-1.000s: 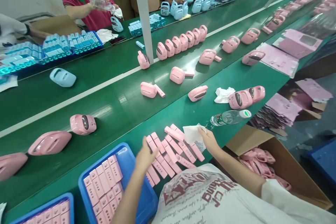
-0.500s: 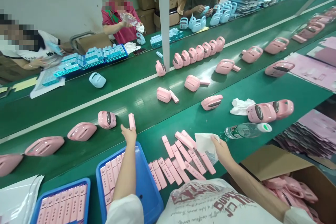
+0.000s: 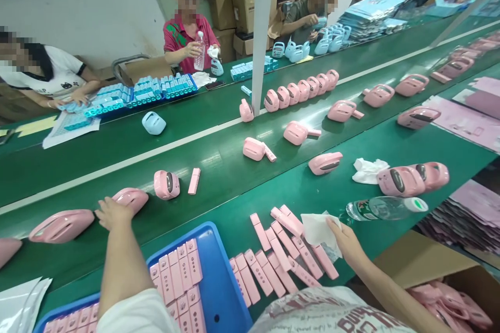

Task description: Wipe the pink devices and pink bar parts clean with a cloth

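My left hand (image 3: 114, 214) reaches over the belt with its fingers spread, at the near left end of a glossy pink handled plastic case (image 3: 133, 199). Part of that case is hidden behind the hand, and I cannot tell whether they touch. A white wipe (image 3: 319, 228) is pinched in my right hand (image 3: 344, 237), above several loose pink stick-shaped pieces (image 3: 273, 265). To the right of the left hand, another pink case (image 3: 166, 185) stands on the belt, with a single pink stick piece (image 3: 194, 181) beside it.
Blue trays (image 3: 230, 276) with rows of pink sticks lie close to me. A water bottle (image 3: 386, 208) lies on its side near a crumpled white cloth (image 3: 367, 170). A carton (image 3: 422, 255) holds pink cases. Across the belt, people handle blue parts; a post (image 3: 262, 36) stands between.
My left hand has let go of the pink stick piece, which now lies on the belt, and has moved left to a pink case. My right hand still holds the wipe. The view has shifted slightly.
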A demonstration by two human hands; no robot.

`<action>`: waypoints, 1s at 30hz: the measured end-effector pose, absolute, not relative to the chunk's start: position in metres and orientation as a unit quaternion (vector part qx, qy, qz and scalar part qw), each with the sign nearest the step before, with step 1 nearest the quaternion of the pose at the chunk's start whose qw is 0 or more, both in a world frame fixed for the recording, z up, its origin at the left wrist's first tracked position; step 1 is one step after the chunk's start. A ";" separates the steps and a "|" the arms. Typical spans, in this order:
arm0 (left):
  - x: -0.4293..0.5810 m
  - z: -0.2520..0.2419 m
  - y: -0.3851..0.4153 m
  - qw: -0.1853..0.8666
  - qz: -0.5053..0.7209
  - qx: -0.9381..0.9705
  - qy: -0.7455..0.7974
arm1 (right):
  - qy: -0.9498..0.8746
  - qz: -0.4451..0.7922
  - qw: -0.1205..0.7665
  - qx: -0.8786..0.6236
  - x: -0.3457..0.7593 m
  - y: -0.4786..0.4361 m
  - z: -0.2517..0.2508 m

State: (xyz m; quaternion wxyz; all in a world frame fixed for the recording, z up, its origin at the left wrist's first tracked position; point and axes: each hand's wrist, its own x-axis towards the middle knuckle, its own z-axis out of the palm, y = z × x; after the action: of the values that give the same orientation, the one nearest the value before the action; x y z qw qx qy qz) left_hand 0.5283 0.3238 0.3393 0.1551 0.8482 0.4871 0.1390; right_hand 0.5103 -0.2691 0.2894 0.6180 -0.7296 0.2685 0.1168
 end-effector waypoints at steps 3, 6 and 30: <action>0.530 0.340 0.333 0.144 0.077 0.826 0.539 | 0.266 0.115 0.614 -0.734 0.512 -0.267 0.289; 0.524 0.335 0.320 0.120 0.062 0.822 0.553 | 0.251 0.132 0.633 -0.721 0.511 -0.263 0.289; 0.439 0.461 -0.020 0.690 0.220 0.640 0.256 | -0.380 -0.013 0.627 -0.680 0.498 -0.190 0.410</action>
State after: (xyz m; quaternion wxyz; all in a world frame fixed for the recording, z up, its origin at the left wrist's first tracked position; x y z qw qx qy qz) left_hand 0.4394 -0.0204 0.4607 0.6897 0.6405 0.2557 0.2205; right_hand 0.4977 -0.1903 0.4098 0.6267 -0.6800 -0.3805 -0.0126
